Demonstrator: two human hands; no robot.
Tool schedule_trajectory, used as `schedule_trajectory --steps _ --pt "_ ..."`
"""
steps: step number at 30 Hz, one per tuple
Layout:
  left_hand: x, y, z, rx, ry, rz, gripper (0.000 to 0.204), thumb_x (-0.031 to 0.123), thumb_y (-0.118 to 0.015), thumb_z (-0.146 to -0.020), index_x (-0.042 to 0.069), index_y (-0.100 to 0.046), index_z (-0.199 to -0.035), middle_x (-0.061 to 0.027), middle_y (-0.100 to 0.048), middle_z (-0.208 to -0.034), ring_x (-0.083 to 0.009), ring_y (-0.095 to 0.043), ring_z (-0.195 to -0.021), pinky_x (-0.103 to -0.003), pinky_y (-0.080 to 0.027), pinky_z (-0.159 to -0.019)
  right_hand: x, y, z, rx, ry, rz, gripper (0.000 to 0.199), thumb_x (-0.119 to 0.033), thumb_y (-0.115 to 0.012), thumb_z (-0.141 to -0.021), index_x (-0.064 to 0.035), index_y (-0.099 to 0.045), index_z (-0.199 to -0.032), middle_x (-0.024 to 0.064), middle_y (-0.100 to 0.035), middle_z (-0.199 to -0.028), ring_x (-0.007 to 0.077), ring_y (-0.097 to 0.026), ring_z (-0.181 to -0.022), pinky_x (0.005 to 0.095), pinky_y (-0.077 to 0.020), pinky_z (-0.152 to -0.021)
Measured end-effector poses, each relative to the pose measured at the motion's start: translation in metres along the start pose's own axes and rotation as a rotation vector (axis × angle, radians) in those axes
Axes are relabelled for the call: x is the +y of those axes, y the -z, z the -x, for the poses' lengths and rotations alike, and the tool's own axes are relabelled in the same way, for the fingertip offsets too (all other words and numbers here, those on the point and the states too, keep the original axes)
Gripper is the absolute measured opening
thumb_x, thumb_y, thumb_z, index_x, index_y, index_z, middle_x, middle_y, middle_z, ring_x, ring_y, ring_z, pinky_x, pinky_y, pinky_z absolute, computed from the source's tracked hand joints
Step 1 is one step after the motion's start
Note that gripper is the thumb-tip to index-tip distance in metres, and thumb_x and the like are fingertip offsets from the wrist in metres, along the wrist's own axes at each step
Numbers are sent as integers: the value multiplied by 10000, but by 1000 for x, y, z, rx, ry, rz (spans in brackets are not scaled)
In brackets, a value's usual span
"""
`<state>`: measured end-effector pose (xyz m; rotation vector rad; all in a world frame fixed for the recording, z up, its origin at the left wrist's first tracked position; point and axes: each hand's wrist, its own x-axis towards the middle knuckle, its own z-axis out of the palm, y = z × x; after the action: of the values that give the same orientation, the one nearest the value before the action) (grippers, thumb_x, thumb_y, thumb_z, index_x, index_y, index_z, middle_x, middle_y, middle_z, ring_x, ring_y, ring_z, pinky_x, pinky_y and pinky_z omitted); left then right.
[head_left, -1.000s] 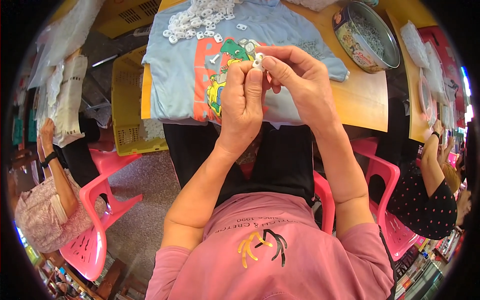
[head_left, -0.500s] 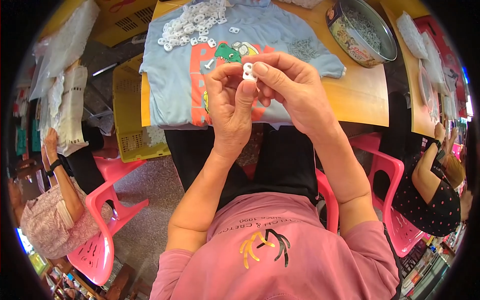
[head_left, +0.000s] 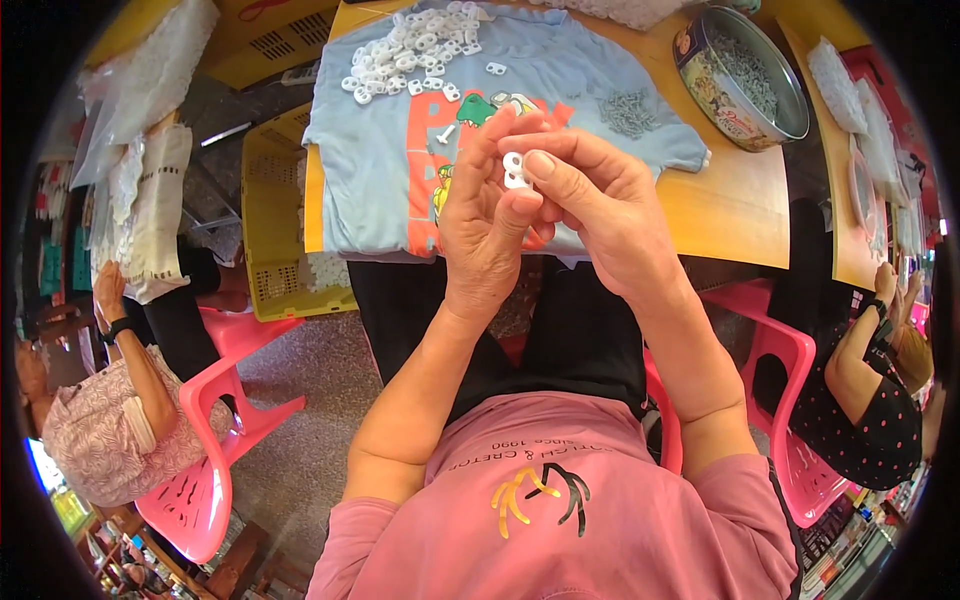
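R hand (head_left: pixel 610 205) pinches small white pc (head_left: pixel 514 172) w/ thumb & fingers; L hand (head_left: pixel 478 225) half-open, thumb near. Pc may drop onto shirt (head_left: pixel 365 190) if pinch slackens.

A white two-holed plastic piece (head_left: pixel 515 182), a flat light-blue cloth shirt (head_left: pixel 370 170) with orange-red lettering (head_left: pixel 416 130) and a green cartoon print (head_left: pixel 473 110), a bright-pink slotted plastic chair (head_left: pixel 216 475)
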<state>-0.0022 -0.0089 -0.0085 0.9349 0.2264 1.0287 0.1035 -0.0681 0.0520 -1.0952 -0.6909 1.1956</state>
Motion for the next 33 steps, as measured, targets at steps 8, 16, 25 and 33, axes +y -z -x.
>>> schedule_trajectory --steps 8,16,25,33 --pt "3 5 -1 -67 21 -15 717 350 -710 -898 66 -379 -1468 -121 -548 -1381 -44 -578 -809 -158 -477 -590 1 -3 -1 -3 -7 3 245 -171 -614 -973 4 -663 -1136 24 -629 -861 88 -578 -721 240 -496 -610" --pt "6 8 -2 -97 21 9 453 212 -677 -934 36 -515 -1319 -128 -585 -1330 -40 -554 -713 -160 -479 -588 2 0 0 -39 14 -14 231 -159 -619 -965 29 -662 -1094 33 -621 -840 96 -575 -699 240 -486 -600" --pt "6 11 1 -102 54 39 377 42 -682 -892 19 -553 -1245 -156 -622 -1239 -63 -580 -726 -180 -500 -592 13 -3 9 15 33 -26 228 -152 -606 -971 32 -667 -1091 38 -626 -860 94 -576 -701 238 -485 -605" --pt "4 13 -1 -135 20 -34 436 262 -716 -888 58 -547 -1234 -227 -616 -1243 -301 -576 -1208 -387 -511 -961 15 0 13 16 47 9 232 -157 -591 -985 29 -666 -1102 36 -634 -874 94 -584 -717 226 -496 -648"
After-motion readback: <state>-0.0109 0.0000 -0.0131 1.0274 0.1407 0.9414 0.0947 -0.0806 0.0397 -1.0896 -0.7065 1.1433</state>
